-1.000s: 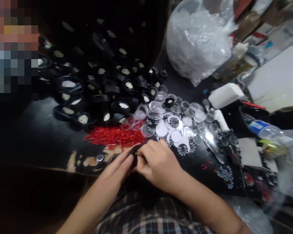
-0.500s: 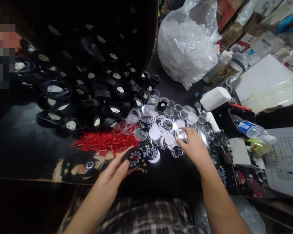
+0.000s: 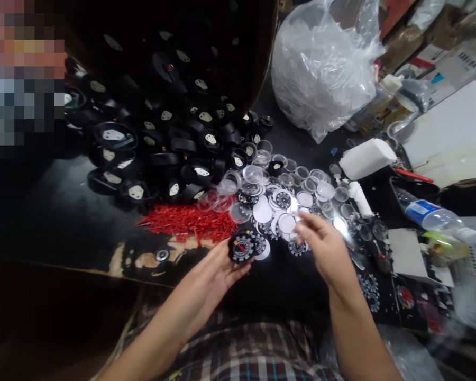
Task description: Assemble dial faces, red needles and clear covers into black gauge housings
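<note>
My left hand (image 3: 218, 267) holds a round black gauge (image 3: 241, 247) with a patterned dial and a red pointer, its face turned up. To the right, my right hand (image 3: 319, 238) is closed at the fingertips over the loose discs, around what looks like a clear round cover (image 3: 287, 223). White and black dial discs (image 3: 262, 209) lie in a heap between and beyond the hands. Behind them are scattered clear round covers (image 3: 254, 173). A pile of thin red pointers (image 3: 190, 221) sits left of the discs.
Many black gauge housings (image 3: 174, 159) spill from a dark container at the back left. A stuffed plastic bag (image 3: 323, 69), a white roll (image 3: 368, 159), a bottle (image 3: 436, 214) and a white box (image 3: 408, 254) stand to the right. A small metal ring (image 3: 162, 255) lies near the front edge.
My left hand has brought the gauge rightward, closer to the discs, and turned its dial up. My right hand has lifted its fingertips slightly with the clear cover. The view has shifted.
</note>
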A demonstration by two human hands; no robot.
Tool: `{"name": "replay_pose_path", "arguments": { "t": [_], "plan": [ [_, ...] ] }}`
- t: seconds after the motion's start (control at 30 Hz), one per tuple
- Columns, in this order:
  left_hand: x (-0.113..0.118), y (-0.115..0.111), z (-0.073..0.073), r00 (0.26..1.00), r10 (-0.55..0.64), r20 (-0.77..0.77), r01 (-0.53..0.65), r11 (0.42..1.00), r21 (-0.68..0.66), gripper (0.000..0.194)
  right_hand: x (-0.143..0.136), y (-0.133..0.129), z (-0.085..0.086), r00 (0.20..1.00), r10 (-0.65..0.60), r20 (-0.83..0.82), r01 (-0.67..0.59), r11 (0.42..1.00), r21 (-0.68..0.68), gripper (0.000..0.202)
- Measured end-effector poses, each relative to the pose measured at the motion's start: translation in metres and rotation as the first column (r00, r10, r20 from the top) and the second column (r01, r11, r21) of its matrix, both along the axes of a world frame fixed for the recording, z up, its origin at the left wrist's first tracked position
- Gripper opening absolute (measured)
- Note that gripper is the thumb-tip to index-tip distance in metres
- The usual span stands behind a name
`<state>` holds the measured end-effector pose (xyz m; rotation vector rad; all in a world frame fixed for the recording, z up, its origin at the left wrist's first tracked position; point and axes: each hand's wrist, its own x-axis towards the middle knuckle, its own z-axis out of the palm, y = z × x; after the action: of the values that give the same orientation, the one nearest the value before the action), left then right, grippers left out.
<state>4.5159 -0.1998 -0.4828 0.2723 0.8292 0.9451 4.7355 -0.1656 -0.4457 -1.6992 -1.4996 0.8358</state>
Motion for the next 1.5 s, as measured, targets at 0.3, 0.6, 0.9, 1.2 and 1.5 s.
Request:
{"name": "replay_pose_path", "arguments": {
  "t": [0.3,0.6,0.9,1.2,1.5],
  "plan": [
    [-0.001,-0.002,0.0,0.95,0.043,-0.308,0.016,0.983,0.185,0.045,-0.074,-0.017,0.006,0.928,0.356,0.108,-0.368,0.921,0.128,0.027],
    [0.002,-0.009,0.001,0.889,-0.031,-0.456,0.171,0.947,0.27,0.039,-0.086,-0.005,0.0,0.903,0.216,0.371,-0.289,0.945,0.154,0.041],
    [-0.005,-0.008,0.008,0.773,-0.092,-0.628,0.332,0.902,0.276,0.048,-0.084,-0.009,0.005,0.902,0.267,0.338,-0.318,0.943,0.103,0.047],
    [-0.008,-0.01,0.008,0.665,-0.061,-0.745,0.452,0.827,0.336,0.042,-0.086,-0.007,0.0,0.84,0.28,0.464,-0.386,0.91,0.15,0.044],
    [-0.016,0.001,0.007,0.637,-0.1,-0.764,0.487,0.821,0.299,0.041,-0.088,0.002,-0.008,0.887,0.315,0.337,-0.382,0.911,0.154,0.043]
  ]
}}
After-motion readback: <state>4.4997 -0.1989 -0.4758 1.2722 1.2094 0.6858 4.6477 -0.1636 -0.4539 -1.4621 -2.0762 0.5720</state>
